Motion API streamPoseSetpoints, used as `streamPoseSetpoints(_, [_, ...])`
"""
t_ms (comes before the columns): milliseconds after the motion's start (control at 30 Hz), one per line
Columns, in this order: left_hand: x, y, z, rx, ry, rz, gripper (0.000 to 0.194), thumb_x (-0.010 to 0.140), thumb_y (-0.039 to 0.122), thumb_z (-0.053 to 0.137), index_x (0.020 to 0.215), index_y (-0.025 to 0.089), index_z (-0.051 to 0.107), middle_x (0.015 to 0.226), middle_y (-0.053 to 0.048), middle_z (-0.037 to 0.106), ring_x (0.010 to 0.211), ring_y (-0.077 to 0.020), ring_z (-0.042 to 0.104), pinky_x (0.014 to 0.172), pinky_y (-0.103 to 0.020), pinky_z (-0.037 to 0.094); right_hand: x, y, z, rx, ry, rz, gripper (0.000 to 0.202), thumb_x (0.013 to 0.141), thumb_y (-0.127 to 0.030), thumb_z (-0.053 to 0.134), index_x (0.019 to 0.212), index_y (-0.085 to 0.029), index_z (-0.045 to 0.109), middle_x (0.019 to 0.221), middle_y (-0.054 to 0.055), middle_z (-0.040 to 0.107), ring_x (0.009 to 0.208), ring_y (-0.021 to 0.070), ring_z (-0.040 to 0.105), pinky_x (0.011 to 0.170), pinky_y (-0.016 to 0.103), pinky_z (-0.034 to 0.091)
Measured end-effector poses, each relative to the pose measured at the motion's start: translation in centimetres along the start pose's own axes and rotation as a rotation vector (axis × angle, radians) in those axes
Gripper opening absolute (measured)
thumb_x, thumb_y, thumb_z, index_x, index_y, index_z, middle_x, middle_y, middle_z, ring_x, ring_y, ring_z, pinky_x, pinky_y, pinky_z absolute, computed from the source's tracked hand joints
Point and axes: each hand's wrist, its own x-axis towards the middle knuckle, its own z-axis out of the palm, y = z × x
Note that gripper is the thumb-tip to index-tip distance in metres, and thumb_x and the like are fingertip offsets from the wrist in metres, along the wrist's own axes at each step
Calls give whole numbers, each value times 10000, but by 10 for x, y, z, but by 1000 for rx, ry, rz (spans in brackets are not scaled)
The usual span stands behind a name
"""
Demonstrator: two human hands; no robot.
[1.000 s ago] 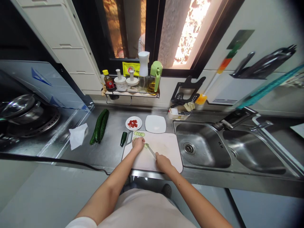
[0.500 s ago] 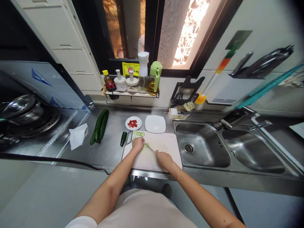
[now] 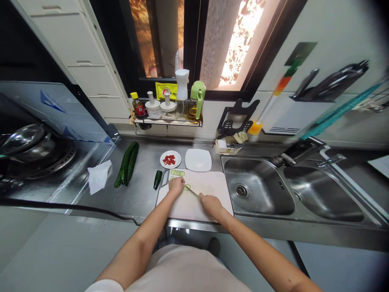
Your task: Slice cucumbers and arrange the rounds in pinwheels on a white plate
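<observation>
My right hand is closed round the handle of a knife, whose blade points left across the white cutting board. Beside the blade lies a pale green cucumber slice. My left hand rests on the board's left part near the knife tip, fingers bent together; whatever lies under them is hidden. Just beyond that hand is a row of cucumber slices, partly overlapping. A short cucumber piece lies on the counter left of the board.
Behind the board stand a small plate with chopped red pieces and a white square plate. Two whole cucumbers and a white paper towel lie left. A double sink is right, a pot far left, a seasoning shelf above.
The view has shifted slightly. The knife blade is tilted a little differently beside the slice; both hands stay almost in place.
</observation>
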Motion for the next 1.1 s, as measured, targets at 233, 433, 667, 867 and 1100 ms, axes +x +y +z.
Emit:
streamPoseSetpoints(233, [0,-1,0,-5,8,-1,134,780,254,573,888,255,652,971,-33,691,1014,-214,569,882,-339,362,-1,7,3,22,-40,-9,346,871,-74,356,1189,-140,473,967,169,675,970,241,645,772,322,465])
streamPoseSetpoints(433, [-1,0,2,-5,30,0,152,774,251,573,897,264,660,968,-30,693,1023,-218,570,895,-352,359,-4,12,12,75,-10,15,354,865,-113,362,1201,-138,472,962,163,671,944,250,642,733,307,441])
streamPoseSetpoints(667, [-3,2,1,-12,45,-9,161,778,241,568,905,259,666,948,-33,695,1027,-218,568,892,-343,361,-14,20,17,145,-5,67,292,886,-171,358,1148,-148,485,995,160,660,931,238,632,713,292,401])
streamPoseSetpoints(867, [-4,3,0,-20,39,-13,155,784,227,568,901,256,665,942,-36,694,1034,-224,563,902,-352,355,-24,29,28,255,11,130,234,894,-211,373,1090,-160,490,955,128,662,894,205,621,665,254,337])
streamPoseSetpoints(1100, [-6,6,-1,-24,47,-24,154,806,247,548,900,246,670,956,-52,688,1041,-233,559,909,-359,346,-23,28,41,488,182,276,257,894,-173,340,1129,-157,442,870,82,664,791,168,605,631,228,293])
